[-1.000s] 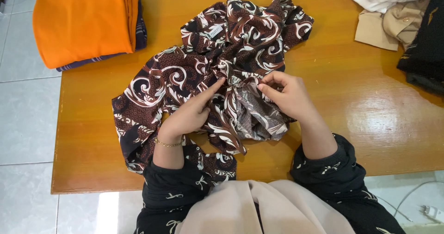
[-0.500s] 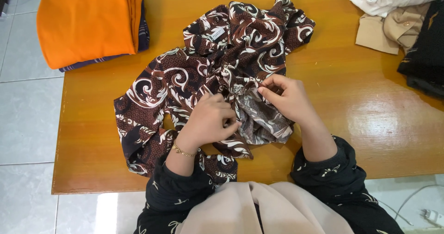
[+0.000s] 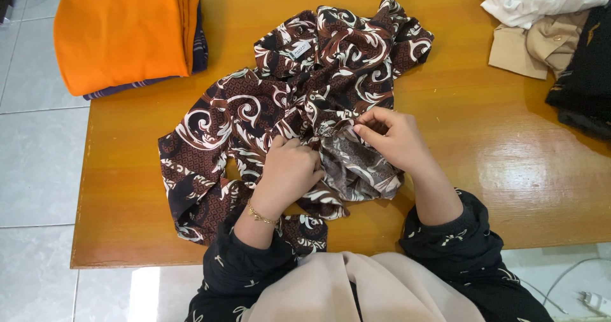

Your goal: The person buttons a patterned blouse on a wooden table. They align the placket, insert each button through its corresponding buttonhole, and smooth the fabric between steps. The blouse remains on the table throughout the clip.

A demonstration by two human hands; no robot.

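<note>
I see a crumpled brown patterned shirt [image 3: 299, 112] with white swirls lying mid-surface on the orange wooden surface [image 3: 484, 144]. My left hand [image 3: 289, 169] presses into its folds, grip closed on the cloth. My right hand [image 3: 391, 137] pinches a gathered fold, fingertips together. A folded orange cloth [image 3: 121, 32] sits far left; a pile of clothes [image 3: 554, 23] far right.

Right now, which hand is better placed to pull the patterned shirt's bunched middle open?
Probably the right hand: its fingertips already pinch a fold of the brown patterned shirt at its bunched middle. The left hand lies curled on the cloth beside it, apparently holding it down.
</note>
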